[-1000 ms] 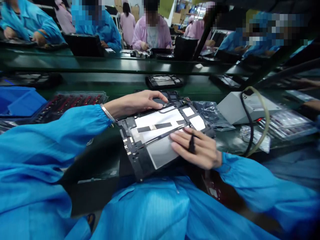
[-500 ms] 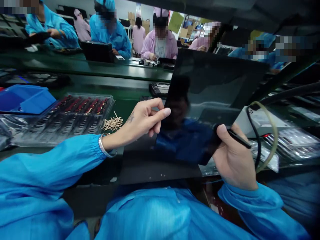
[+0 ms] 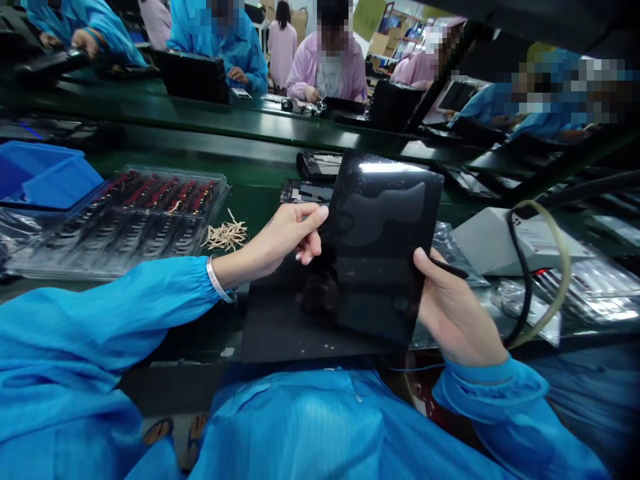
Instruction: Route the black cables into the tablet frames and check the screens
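In the head view, the person is holding a dark glossy tablet panel [image 3: 380, 247] between both hands above the near edge of the green desk [image 3: 260, 200], its shiny face turned toward the camera and tilted back, so that light is glinting along its top edge. The left hand [image 3: 280, 241] is pinching the panel's left edge, with the fingers [image 3: 313, 217] curling over the front and closing narrowly on that edge near its upper part. The right hand [image 3: 453, 313] is gripping the panel's right edge lower down, the thumb lying across the front face and the remaining fingers hiding behind the panel, so how they are sitting cannot be told; a thin black stylus-like tool [image 3: 447, 269] is sticking out from that same hand, just beside the thumb. Under the panel, a flat black mat [image 3: 280, 333] is lying on the desk. To the left, a clear plastic tray [image 3: 125, 220] of small dark and red parts is sitting near a blue bin [image 3: 45, 180], and a little heap of pale sticks [image 3: 225, 235] is lying just beside the tray. To the right, a grey box [image 3: 500, 243] is standing with a black cable and a yellowish hose [image 3: 560, 267] looping over it. Farther back, other people in blue and pink coats are working along the far side of the line.
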### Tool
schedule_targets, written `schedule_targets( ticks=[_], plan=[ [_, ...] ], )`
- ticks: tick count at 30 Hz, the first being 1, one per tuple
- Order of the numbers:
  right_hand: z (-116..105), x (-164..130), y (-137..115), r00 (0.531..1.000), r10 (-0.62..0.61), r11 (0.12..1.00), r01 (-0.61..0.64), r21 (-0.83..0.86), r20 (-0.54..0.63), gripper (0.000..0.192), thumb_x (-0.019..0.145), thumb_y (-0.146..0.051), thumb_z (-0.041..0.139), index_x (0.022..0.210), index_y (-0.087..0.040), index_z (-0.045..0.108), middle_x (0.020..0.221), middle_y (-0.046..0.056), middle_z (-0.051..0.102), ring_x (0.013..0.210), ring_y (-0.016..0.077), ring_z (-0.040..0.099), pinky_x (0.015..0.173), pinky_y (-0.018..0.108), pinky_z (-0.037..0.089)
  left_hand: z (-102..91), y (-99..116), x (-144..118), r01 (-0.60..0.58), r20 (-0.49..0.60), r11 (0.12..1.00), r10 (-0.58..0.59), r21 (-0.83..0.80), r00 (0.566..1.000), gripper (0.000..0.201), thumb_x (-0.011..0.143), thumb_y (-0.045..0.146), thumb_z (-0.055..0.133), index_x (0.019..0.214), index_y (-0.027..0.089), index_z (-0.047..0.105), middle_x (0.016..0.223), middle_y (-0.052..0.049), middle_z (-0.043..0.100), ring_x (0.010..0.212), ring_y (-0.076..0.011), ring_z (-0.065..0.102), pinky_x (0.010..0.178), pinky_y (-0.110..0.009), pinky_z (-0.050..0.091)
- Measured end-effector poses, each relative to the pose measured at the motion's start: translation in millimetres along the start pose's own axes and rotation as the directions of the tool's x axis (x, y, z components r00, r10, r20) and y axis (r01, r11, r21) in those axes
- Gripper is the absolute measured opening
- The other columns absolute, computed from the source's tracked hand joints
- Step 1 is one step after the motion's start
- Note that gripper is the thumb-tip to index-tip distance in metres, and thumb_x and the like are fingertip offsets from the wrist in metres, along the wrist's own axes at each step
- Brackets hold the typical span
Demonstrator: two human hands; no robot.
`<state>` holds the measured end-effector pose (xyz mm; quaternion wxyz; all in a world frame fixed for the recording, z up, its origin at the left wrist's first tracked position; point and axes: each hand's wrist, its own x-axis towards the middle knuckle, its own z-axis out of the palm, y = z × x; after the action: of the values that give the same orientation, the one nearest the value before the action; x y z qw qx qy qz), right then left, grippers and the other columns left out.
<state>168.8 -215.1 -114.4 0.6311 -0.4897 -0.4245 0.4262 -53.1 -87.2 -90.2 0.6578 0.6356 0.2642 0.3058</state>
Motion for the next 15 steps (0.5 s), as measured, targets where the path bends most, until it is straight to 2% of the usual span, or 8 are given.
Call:
schedule_targets(
  ticks=[11, 13, 15],
  plan=[
    [2.8, -1.8, -0.9, 0.997, 0.050, 0.998, -0.048, 0.029, -0.054, 0.024, 0.097, -0.034, 0.061, 0.119, -0.030, 0.069, 0.121, -0.001, 0.074, 0.118, 0.0225, 0.069, 0.105, 0.045, 0.058, -1.5, -2.6, -0.8, -0.010, 0.006, 0.999, 0.010, 0.030, 1.000, 0.037, 0.103, 0.038, 0.052, 0.074, 0.016, 0.044, 0.052, 0.001, 0.062, 0.035, -0.0039, 0.050, 0.035, -0.010, 0.033],
    [0.4, 0.0, -4.2, 0.997, -0.006, 1.000, 0.005, -0.011, -0.075, 0.024, 0.097, -0.034, 0.061, 0.119, -0.030, 0.070, 0.123, -0.001, 0.073, 0.120, 0.0231, 0.067, 0.107, 0.046, 0.056, -4.0, -1.4, 0.0, -0.028, 0.036, 0.998, 0.026, 0.050, 0.999, 0.036, 0.100, 0.041, 0.059, 0.076, 0.016, 0.045, 0.054, 0.000, 0.064, 0.037, -0.0056, 0.054, 0.036, -0.011, 0.037],
    [-1.9, -0.3, -10.8, 0.984, -0.163, 0.980, 0.152, -0.130, -0.072, 0.026, 0.099, -0.032, 0.058, 0.124, -0.034, 0.067, 0.130, -0.004, 0.069, 0.130, 0.0218, 0.061, 0.113, 0.044, 0.052, -8.7, 1.2, 3.9, -0.067, 0.104, 0.995, 0.060, 0.071, 0.993, 0.037, 0.092, 0.043, 0.069, 0.080, 0.017, 0.046, 0.058, -0.002, 0.068, 0.043, -0.0107, 0.062, 0.041, -0.014, 0.046]
  ],
)
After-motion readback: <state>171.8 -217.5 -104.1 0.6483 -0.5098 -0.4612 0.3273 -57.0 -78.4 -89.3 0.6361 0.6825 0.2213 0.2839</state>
